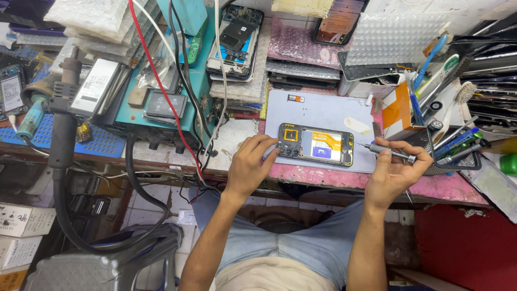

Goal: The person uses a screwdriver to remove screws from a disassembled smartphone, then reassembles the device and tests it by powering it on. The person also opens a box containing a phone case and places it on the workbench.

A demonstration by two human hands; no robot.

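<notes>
The phone (316,144) lay back-open on the grey mat (323,110), its long axis running left to right. Its left end was pinched by the left hand (249,164). The right hand (396,170) was closed around a screwdriver (389,152), whose tip pointed left at the phone's right edge, just beside it. Orange flex and a dark frame were exposed.
</notes>
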